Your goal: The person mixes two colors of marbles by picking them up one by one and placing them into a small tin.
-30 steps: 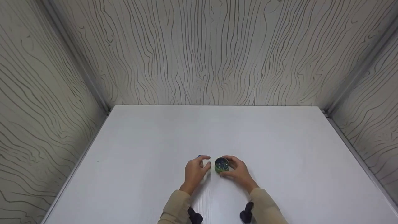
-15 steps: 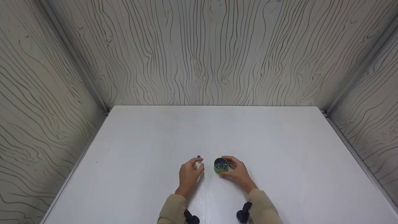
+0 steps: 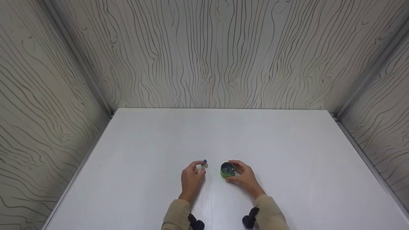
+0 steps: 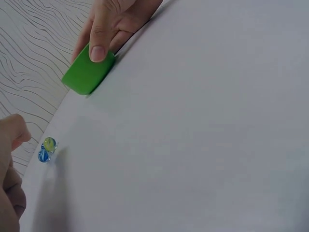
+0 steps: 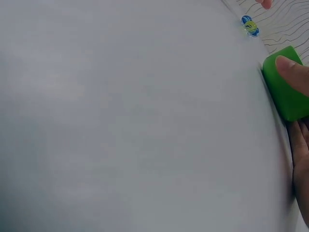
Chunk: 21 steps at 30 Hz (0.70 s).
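My right hand (image 3: 245,179) grips a small round green cup (image 3: 226,176) from its right side, thumb in front and fingers behind. In the head view, shiny glassy pieces lie inside the cup. To its left, a few glass marbles (image 3: 205,165) sit close together on the white table, with blue and yellow swirls showing in the left wrist view's marbles (image 4: 49,144). My left hand (image 3: 192,180) is right beside them, index finger and thumb bent with a gap between the tips. From the right wrist, a left fingertip (image 5: 264,3) shows apart from the marbles.
The white table (image 3: 271,137) stretches out around both hands. Wood-patterned panels (image 3: 204,57) rise at the back and both sides. Dark devices (image 3: 249,220) are worn at the wrists, by the beige sleeves (image 3: 176,215).
My left hand has drawn left, away from the cup, and its finger and thumb have come nearer each other. More of the marbles shows now. The right hand and cup stay put.
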Tool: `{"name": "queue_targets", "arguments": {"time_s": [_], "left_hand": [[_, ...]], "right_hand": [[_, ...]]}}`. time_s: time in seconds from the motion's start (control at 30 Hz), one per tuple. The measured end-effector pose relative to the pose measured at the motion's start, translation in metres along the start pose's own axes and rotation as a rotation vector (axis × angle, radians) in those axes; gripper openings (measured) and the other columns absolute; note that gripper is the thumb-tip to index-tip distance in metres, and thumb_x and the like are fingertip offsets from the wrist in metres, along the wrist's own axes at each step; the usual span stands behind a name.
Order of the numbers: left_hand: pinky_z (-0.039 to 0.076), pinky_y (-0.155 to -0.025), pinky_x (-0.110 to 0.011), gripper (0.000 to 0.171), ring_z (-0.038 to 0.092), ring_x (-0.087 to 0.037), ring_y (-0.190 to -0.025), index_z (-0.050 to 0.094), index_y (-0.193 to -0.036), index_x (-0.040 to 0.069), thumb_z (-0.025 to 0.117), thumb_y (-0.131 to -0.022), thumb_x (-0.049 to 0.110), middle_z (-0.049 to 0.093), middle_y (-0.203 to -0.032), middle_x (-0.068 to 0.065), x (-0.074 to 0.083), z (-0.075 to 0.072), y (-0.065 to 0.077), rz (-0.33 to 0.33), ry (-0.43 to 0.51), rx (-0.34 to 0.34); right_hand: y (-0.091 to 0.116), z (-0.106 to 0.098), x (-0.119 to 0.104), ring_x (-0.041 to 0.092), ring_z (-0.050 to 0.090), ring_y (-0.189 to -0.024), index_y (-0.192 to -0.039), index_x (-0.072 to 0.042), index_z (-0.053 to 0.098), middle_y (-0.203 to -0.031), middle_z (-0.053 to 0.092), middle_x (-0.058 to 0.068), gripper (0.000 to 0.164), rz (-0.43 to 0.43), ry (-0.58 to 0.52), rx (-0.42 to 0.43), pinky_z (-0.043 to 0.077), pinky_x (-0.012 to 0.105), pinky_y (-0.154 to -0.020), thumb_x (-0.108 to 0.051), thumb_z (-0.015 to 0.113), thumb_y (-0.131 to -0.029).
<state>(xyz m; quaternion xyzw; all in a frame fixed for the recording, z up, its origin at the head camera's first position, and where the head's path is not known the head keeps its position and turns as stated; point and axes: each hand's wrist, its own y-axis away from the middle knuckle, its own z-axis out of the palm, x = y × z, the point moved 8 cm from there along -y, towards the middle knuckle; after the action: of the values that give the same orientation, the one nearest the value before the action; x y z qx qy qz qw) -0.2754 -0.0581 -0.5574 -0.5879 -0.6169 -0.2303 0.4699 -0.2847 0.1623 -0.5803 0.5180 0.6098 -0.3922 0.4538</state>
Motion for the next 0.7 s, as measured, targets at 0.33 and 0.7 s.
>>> {"name": "queue_targets", "arguments": {"time_s": [0.33, 0.7], "left_hand": [[0.026, -0.051, -0.016, 0.022, 0.027, 0.000, -0.050, 0.073, -0.098, 0.007, 0.069, -0.078, 0.002, 0.032, -0.056, 0.009, -0.010, 0.000, -0.005, -0.061, 0.022, -0.016], [0.025, -0.051, -0.017, 0.024, 0.028, -0.002, -0.051, 0.073, -0.101, 0.012, 0.073, -0.077, 0.012, 0.034, -0.057, 0.009, -0.018, 0.003, -0.014, -0.075, -0.052, -0.078]], "right_hand": [[0.001, 0.001, 0.000, 0.038, 0.047, -0.134, -0.130, 0.000, 0.054, -0.137, 0.054, 0.022, 0.072, 0.005, -0.023, -0.006, 0.039, 0.039, -0.110, -0.010, 0.085, -0.066], [0.001, 0.001, 0.001, 0.036, 0.048, -0.134, -0.132, -0.001, 0.053, -0.138, 0.054, 0.020, 0.072, 0.033, -0.034, -0.006, 0.039, 0.038, -0.110, -0.010, 0.085, -0.068]]}}
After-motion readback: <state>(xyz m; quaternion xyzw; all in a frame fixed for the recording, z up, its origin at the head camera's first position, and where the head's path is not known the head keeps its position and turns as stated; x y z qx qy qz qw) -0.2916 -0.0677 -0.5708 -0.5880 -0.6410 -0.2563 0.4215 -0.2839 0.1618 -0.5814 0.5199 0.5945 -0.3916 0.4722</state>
